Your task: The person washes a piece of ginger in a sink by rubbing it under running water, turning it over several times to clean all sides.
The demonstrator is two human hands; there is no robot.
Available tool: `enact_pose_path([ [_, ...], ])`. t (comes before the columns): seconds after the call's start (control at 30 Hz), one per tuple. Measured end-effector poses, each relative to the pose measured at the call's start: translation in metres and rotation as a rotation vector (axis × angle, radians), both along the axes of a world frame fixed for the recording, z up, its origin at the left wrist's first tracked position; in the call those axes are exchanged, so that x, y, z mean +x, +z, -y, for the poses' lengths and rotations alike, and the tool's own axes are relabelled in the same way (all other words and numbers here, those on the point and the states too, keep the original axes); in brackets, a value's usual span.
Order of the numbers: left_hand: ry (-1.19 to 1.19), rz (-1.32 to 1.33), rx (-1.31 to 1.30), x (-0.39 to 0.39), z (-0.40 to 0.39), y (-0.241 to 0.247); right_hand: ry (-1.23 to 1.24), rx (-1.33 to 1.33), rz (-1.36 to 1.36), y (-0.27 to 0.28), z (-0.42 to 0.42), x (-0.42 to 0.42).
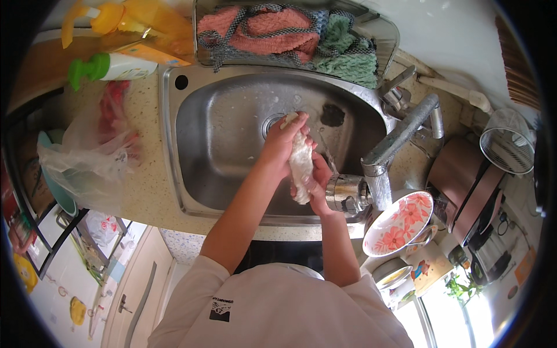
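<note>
Above the stainless steel sink [235,126], both hands grip a wrung-up, whitish cloth [301,167]. My left hand [280,139] closes around its upper end, close to the drain [272,124]. Lower down and to the right, my right hand [318,180] clasps the other end, its wrist beside the metal faucet head [346,192]. A thin stream of water seems to fall just beyond the right hand. Some fingers are hidden behind the cloth. A dark round patch [333,115] lies in the basin's upper right.
A metal faucet [400,135] arches over the sink's right side. A rack of folded pink and green cloths [261,30] stands behind. Pump bottles [126,66] and a plastic bag [95,161] are left; a flowered bowl [398,224] and brown pans [461,182] are right.
</note>
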State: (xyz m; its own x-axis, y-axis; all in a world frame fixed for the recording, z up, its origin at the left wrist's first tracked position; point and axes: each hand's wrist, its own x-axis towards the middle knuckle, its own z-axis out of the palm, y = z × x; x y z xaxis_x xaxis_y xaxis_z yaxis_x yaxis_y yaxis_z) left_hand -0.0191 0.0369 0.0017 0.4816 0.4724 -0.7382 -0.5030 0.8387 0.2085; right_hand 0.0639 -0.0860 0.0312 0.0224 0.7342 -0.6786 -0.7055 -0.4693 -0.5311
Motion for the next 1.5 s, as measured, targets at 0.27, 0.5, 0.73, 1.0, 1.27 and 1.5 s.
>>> enact_pose_path([
  [0.27,0.156,0.217,-0.250,0.002,-0.003,-0.019,-0.154,-0.006,0.101,0.007,-0.002,0.011],
  [0.5,0.033,0.238,-0.426,0.009,0.027,-0.016,-0.028,-0.079,0.480,0.011,-0.016,0.006],
  [0.73,0.048,0.312,-0.338,0.008,0.028,-0.027,-0.080,-0.100,0.492,0.008,-0.015,0.010],
  [1.0,-0.055,-0.496,0.419,0.018,0.034,0.012,-0.082,0.063,0.979,-0.012,-0.034,0.019],
  [1.27,-0.370,-0.565,0.683,-0.005,0.031,-0.001,0.033,0.075,0.948,-0.004,-0.043,0.025],
  [1.5,-0.581,-0.837,0.977,-0.004,0.020,0.006,0.151,0.105,1.053,-0.004,-0.040,0.032],
])
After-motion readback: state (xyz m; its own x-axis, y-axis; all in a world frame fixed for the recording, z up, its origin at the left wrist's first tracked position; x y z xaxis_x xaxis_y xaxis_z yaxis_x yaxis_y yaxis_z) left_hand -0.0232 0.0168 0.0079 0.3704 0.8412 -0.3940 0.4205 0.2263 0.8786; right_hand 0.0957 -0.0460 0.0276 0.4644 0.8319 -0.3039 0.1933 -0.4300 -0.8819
